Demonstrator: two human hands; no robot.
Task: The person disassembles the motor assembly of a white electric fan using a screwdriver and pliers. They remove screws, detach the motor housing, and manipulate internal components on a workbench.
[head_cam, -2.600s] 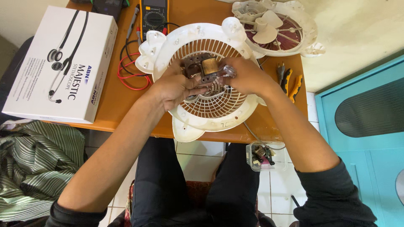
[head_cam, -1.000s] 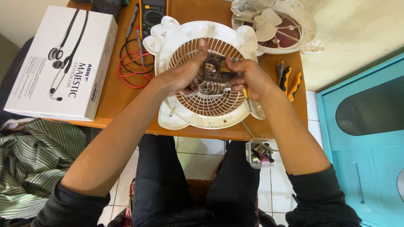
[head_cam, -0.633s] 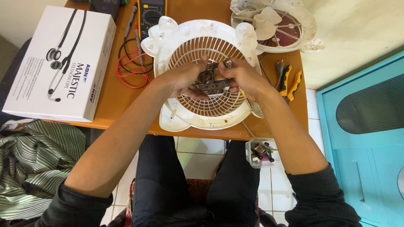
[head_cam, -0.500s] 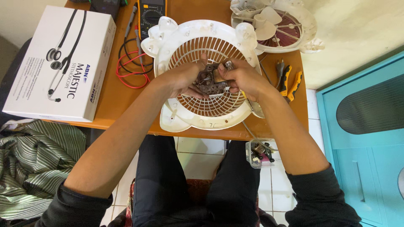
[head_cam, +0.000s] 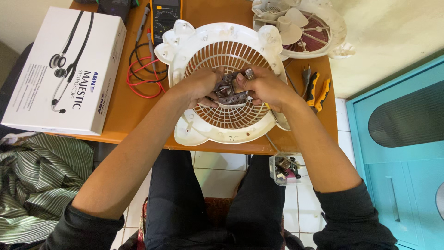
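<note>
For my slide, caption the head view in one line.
Both hands, left hand and right hand, grip a dark metal motor over a round white plastic fan grille on an orange table.

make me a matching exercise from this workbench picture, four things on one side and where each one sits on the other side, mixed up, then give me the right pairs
Things:
1. white box
2. pliers
3. multimeter
4. small motor

Places:
A. far edge of the table, above the red and black leads
B. held between the left hand and right hand over the white fan grille
C. left end of the table
D. right of the grille, near the table's right edge

Pairs: 1-C, 2-D, 3-A, 4-B
</note>
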